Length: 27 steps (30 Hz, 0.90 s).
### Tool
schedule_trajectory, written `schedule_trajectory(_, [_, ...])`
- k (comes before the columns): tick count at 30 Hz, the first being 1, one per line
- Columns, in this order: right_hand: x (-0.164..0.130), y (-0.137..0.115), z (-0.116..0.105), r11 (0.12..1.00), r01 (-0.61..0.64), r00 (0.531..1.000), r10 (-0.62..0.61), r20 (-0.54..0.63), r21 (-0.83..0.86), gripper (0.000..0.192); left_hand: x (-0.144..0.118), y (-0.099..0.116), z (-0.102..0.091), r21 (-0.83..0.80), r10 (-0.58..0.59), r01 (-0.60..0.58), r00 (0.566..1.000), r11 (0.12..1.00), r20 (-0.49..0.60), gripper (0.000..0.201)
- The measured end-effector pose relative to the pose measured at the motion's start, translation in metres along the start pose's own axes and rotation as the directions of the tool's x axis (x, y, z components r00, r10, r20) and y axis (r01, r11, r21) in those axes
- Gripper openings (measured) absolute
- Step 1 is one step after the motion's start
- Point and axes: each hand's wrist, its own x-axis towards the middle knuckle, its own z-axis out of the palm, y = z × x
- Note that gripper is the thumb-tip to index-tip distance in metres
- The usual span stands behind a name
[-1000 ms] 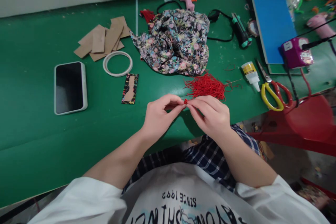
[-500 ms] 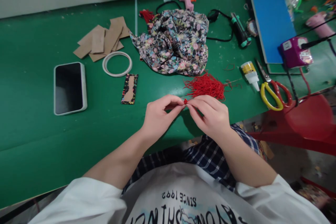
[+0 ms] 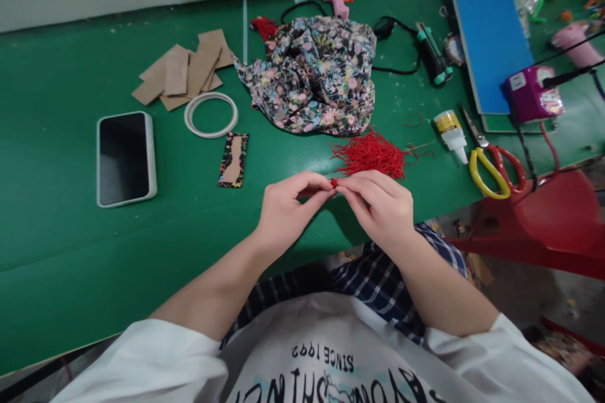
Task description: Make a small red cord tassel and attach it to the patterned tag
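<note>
Pinching small red piece point(image 3: 334, 182) between fingertips of left hand point(image 3: 289, 203) and right hand point(image 3: 385, 203), both narrowed on it. Piece sits over green table point(image 3: 189, 239), on near side of red thread bundle point(image 3: 371, 154). Floral cloth point(image 3: 314, 75) beyond bundle; glue bottle point(image 3: 450, 132), scissors point(image 3: 489, 164) to right.

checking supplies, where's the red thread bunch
In the head view, the red thread bunch lies right of centre, between the floral cloth and the right hand.
</note>
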Motion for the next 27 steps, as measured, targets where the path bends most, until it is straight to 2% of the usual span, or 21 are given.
schedule_trajectory(7, [0.0023,-0.0058,-0.0025,0.990,-0.085,0.995,0.091,-0.044,0.113,0.007,-0.0005,0.0026,0.0007,-0.123,-0.023,0.026,0.999,0.992,0.023,0.008])
schedule_trajectory(13, [0.0033,-0.0096,-0.0037,0.981,-0.124,0.988,0.136,-0.073,0.149,0.004,-0.0016,0.0049,0.0001,-0.094,0.045,-0.044,0.999,0.995,0.012,0.004])
schedule_trajectory(18, [0.0028,-0.0091,-0.0040,0.983,-0.097,0.991,0.109,-0.071,0.153,0.007,-0.0023,0.0047,-0.0001,-0.057,0.092,-0.093,0.996,0.994,-0.022,0.003])
schedule_trajectory(21, [0.0027,-0.0094,-0.0040,0.981,-0.097,0.990,0.112,-0.080,0.169,0.007,-0.0023,0.0043,-0.0009,-0.022,0.123,-0.124,0.992,0.992,-0.004,0.004])
schedule_trajectory(24, [0.0032,-0.0098,-0.0040,0.969,-0.136,0.985,0.154,-0.078,0.205,0.007,-0.0024,0.0038,-0.0021,0.012,0.166,-0.166,0.986,0.986,0.021,0.006])
schedule_trajectory(27, [0.0035,-0.0095,-0.0039,0.934,-0.225,0.967,0.248,-0.051,0.278,0.006,-0.0027,0.0032,-0.0029,0.031,0.192,-0.193,0.981,0.981,0.030,0.007])
